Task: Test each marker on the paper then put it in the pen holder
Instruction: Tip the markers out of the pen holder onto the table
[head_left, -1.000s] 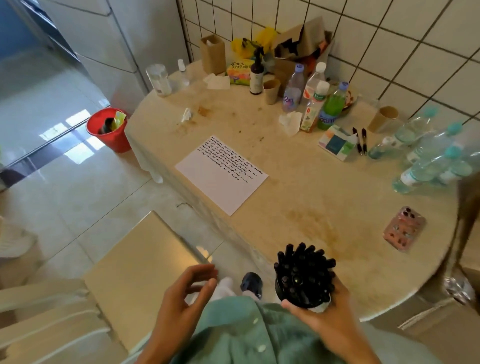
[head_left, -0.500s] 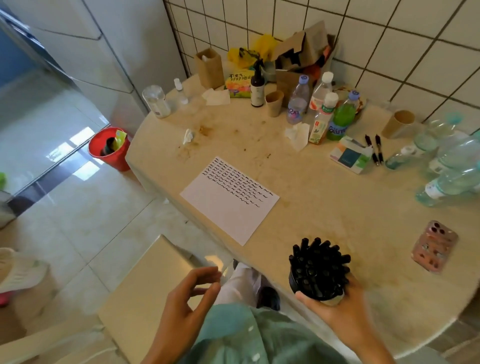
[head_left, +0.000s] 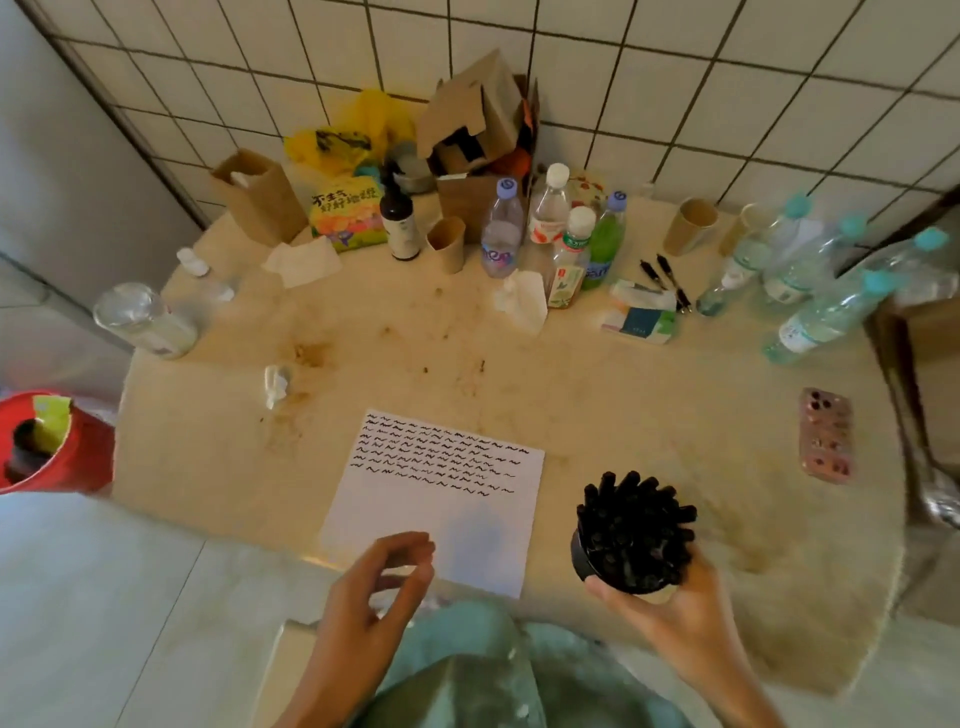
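Markers (head_left: 635, 525) stood packed caps-up in a black pen holder (head_left: 589, 556) at the lower right of the frame, gripped from below by the right hand (head_left: 670, 603), its fingers curled round the holder's base. It sat at, or just above, the near edge of the table (head_left: 649, 415) — whether it touched could not be told. Just to its left lay the paper (head_left: 441, 519), its upper half filled with rows of short black squiggles and its lower half blank. The left hand (head_left: 374, 587) hovered over the paper's near edge at lower centre, fingers loosely curled with thumb and fingertips close together, holding nothing. Judging by the many test marks and the full holder, most of the work looked done — though two dark pens (head_left: 665, 278) lay at the upper right among bottles, and whether they counted as untested markers was unclear.
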